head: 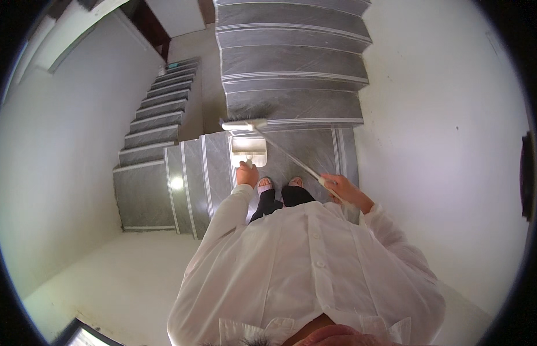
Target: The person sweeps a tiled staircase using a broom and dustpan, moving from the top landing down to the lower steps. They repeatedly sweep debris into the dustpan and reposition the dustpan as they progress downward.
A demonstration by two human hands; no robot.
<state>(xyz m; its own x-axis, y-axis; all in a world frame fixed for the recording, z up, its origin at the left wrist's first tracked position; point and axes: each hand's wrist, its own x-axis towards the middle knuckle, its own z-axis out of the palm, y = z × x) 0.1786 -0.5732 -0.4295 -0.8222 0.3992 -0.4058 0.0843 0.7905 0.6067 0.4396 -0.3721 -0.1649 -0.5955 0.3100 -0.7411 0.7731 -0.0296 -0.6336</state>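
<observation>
My left hand (pixel 247 174) is closed around the short handle of a white dustpan (pixel 249 147), which has a comb-like toothed strip across it. The long handle of a broom (pixel 290 155) runs through the grip of my right hand (pixel 344 190). The white broom head (pixel 244 125) lies beyond the dustpan, at the front edge of a grey stair step (pixel 294 104), with its dark bristles pointing away from me. Whether the bristles touch the step cannot be told. Between my hands, my feet in open-toed slippers (pixel 265 186) stand on the grey landing.
Grey stairs with white edge stripes (pixel 294 58) run ahead. Several steps (pixel 194 181) adjoin the landing at the left, and a further narrow flight (pixel 164 104) extends beyond them. A pale wall (pixel 424 142) stands close on the right, another (pixel 65 164) at the far left.
</observation>
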